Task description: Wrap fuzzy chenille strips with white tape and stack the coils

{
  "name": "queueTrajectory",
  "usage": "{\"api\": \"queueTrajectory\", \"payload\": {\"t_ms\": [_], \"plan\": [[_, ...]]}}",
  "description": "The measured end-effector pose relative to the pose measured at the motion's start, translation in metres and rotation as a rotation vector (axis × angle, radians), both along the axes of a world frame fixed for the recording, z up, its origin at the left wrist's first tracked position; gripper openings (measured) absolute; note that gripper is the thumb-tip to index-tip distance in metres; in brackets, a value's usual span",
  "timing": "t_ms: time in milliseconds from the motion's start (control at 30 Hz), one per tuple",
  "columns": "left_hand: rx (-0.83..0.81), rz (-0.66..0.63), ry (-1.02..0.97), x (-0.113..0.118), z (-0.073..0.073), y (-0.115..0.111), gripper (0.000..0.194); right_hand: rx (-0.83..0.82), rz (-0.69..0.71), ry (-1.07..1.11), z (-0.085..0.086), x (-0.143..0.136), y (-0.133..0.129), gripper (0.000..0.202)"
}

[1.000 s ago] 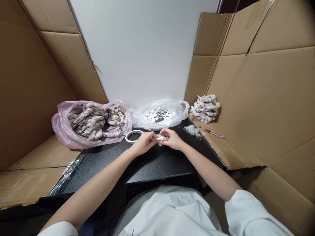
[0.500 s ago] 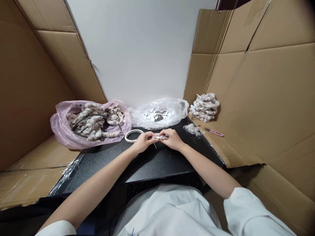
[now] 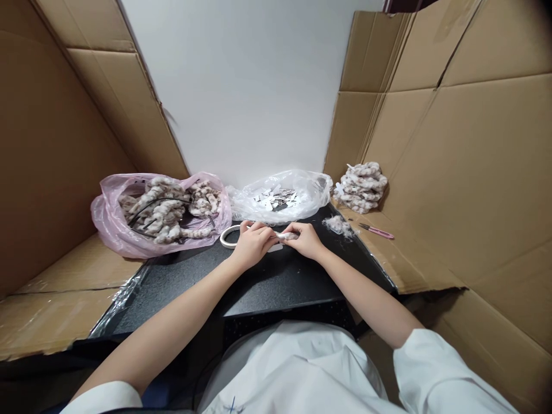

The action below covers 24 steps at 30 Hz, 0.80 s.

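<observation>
Between my hands, above the black tabletop, is a fluffy white-and-brown cord. My left hand closes on its left end, fingers bent over it and hiding most of that part. My right hand pinches the other end between thumb and fingers. A small white tag shows just under the cord beside my left fingers. Partly behind my left hand lies a roll of white tape.
A pink plastic bag of fluffy cords stands left. Behind my hands is a clear bag with white tags and metal clips. Right are fluff scraps, pink-handled snips and a stack of fluffy rings. Cardboard walls flank the table.
My left hand has turned over the cord and now covers more of it and part of the tape roll. The white tag, edge-on before, now shows flatter. My right hand keeps its pinch.
</observation>
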<state>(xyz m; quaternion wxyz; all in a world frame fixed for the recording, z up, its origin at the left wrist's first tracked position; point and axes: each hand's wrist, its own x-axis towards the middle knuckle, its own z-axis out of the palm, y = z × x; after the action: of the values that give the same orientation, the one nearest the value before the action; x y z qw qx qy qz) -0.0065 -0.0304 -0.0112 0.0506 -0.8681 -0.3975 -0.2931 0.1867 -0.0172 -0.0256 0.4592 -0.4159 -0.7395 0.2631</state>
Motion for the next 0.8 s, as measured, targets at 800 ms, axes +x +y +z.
{"api": "queueTrajectory", "payload": {"t_ms": [800], "plan": [[-1.143, -0.163, -0.638, -0.002, 0.000, 0.011, 0.037, 0.665, 0.101, -0.488, -0.003, 0.001, 0.001, 0.017]]}}
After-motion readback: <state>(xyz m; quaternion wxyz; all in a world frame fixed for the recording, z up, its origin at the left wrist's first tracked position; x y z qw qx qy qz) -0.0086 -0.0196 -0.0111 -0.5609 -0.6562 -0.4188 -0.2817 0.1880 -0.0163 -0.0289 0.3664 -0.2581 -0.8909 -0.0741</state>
